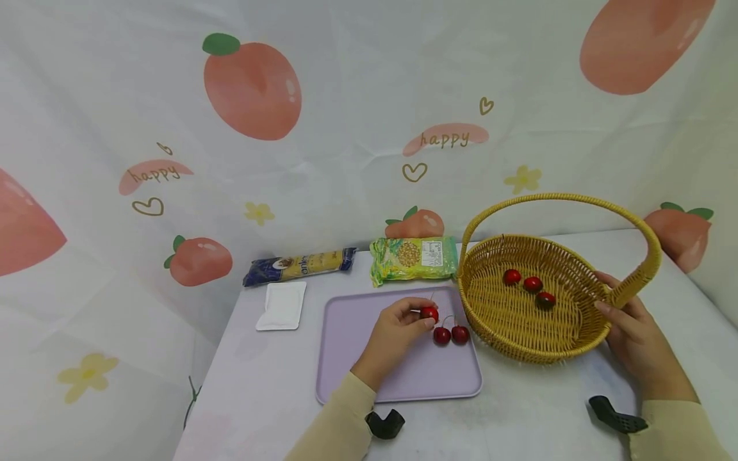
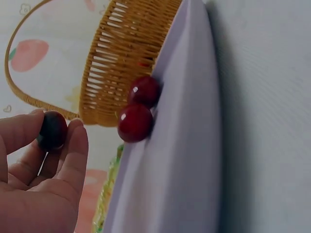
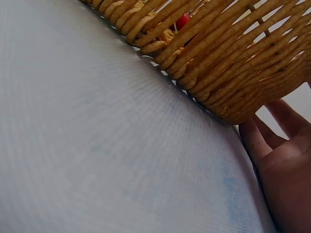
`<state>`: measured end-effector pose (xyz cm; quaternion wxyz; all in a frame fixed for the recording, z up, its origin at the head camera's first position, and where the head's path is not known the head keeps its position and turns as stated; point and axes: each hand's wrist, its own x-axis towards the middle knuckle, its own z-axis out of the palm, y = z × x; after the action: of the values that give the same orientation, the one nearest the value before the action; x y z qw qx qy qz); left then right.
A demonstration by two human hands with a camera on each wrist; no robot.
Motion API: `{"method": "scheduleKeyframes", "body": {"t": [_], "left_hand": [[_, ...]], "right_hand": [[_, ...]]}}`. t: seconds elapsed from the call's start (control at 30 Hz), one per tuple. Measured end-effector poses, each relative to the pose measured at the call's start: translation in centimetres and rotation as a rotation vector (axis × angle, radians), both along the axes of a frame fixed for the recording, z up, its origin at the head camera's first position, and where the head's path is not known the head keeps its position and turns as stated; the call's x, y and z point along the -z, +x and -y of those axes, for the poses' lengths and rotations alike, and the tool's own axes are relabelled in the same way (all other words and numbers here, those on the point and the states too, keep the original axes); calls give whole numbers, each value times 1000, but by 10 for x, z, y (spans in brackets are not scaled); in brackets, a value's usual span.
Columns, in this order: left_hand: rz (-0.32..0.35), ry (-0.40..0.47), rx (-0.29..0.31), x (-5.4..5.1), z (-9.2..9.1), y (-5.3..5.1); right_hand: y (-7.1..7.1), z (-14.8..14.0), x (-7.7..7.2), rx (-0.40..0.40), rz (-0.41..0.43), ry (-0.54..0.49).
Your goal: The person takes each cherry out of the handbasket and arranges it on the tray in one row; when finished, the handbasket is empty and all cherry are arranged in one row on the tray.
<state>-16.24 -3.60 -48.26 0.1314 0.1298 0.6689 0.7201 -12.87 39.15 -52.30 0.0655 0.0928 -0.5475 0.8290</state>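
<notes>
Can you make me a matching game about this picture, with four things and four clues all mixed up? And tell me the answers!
Things
1. left hand
2. tray
3. right hand
4. white packet

Clues
A. pale purple
B. holding the basket
C. lying flat, left of the tray
D. pinching a cherry

Right pairs: 1-D, 2-A, 3-B, 4-C

The left hand (image 1: 398, 333) is pinching with thumb and bent fingers, its sleeved forearm (image 1: 339, 419) slanting inward from below. Well apart, the right hand (image 1: 640, 342) is gripping between thumb and fingers, its forearm (image 1: 676, 429) leaning inward too.
</notes>
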Motion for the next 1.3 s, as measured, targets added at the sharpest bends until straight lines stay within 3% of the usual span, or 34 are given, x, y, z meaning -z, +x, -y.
{"method": "scheduleKeyframes", "body": {"t": [0.3, 0.6, 0.97, 1.3], "left_hand": [[61, -31, -37, 13, 17, 3], [-5, -194, -60, 25, 22, 2], [-94, -264, -21, 32, 17, 5], [-178, -388, -49, 33, 15, 8]], "right_hand": [[-1, 0, -1, -6, -27, 0], [-2, 0, -2, 5, 1, 16], [-1, -1, -3, -19, -36, -10], [-1, -2, 1, -16, -26, -11]]}}
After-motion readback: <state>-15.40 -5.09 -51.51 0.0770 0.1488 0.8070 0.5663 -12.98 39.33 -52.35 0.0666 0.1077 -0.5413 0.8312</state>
